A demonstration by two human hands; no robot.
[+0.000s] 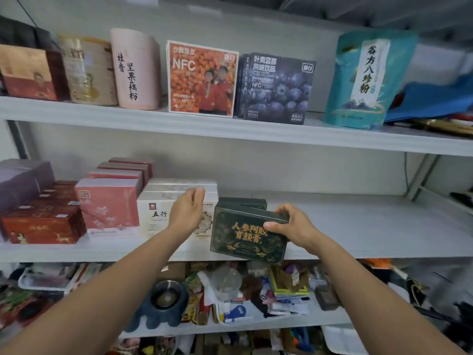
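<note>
Green box (245, 237) sits tilted at the shelf's (358, 226) front edge, long side along it. The right hand (294, 226) grips its upper right corner. The left hand (188, 210), fingers loose and empty, hovers just left, nearer the white box (156, 213).

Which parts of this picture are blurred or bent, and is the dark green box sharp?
Head view: the dark green box in the right hand is fairly sharp, its gold letters legible; the left hand is slightly smeared; the far right edge is blurred; the upper shelf bows from the wide lens.
</note>
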